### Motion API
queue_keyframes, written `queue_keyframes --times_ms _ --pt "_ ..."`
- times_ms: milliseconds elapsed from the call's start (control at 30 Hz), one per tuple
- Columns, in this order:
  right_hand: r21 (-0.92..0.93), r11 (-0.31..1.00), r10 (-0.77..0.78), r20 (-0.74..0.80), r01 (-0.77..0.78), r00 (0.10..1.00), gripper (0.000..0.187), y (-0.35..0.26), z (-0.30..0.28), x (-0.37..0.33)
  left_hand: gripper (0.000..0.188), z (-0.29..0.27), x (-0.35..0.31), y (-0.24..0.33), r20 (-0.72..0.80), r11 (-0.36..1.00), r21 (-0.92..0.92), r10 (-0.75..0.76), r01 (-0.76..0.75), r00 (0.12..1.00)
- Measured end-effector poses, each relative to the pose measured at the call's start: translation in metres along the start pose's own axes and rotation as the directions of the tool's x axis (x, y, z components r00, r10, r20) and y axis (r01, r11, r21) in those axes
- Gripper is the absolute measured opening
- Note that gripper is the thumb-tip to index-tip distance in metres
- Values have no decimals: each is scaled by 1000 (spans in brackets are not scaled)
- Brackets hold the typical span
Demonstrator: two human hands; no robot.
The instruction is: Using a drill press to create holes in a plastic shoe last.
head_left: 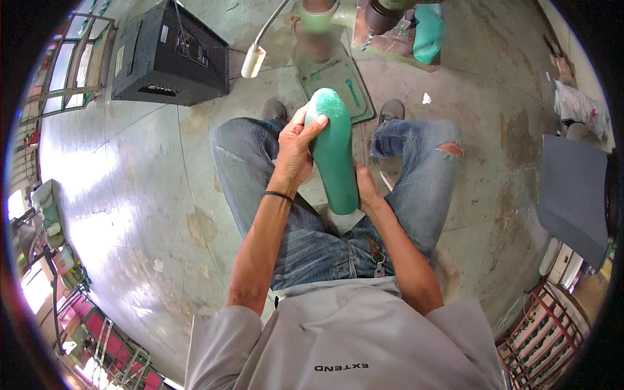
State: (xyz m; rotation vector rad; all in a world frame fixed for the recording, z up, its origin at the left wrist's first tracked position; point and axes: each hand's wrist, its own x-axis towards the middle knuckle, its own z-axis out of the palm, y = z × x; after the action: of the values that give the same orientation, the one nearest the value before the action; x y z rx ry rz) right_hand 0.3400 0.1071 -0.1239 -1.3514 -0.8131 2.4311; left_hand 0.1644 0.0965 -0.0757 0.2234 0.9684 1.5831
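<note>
A green, foot-shaped shoe last (335,156) is held out between my knees, its smooth, flat sole side turned up. The broader end points away from me and looks scuffed pale. My left hand (296,144) grips its left edge toward that far end, with the thumb pressed on the upper face and the other fingers mostly hidden underneath. Against the right edge of the near end, my right hand (367,188) is closed on the last, its fingertips out of sight below. A pale part shows under the near end.
Ahead stands a green machine base (351,84); a drill bit (368,42) hangs to its right near another green form (429,36). A black box (166,58) and a small lamp (254,60) are at far left. A grey panel (572,195) and red rack (543,325) stand right.
</note>
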Motion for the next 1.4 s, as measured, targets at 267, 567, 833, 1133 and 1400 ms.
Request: queue_keyframes --times_ms 267,567,833,1133,1400 --pt "-533 815 -259 15 227 966 93 -66 6 12 37 17 53 -19 -348 982 135 -78 133 934" --pt "-8 986 -166 141 169 976 51 -99 -13 63 57 35 99 -20 -18 883 467 58 -42 998" --pt "79 974 -224 165 214 961 42 -94 -25 77 53 44 109 -16 74 917 398 12 -41 997" --pt "147 981 -153 188 126 970 42 -99 -28 86 48 51 113 -11 33 905 419 60 -68 998" --pt "150 977 -183 216 152 959 34 -104 -24 87 46 50 114 -9 43 913 400 63 -75 997"
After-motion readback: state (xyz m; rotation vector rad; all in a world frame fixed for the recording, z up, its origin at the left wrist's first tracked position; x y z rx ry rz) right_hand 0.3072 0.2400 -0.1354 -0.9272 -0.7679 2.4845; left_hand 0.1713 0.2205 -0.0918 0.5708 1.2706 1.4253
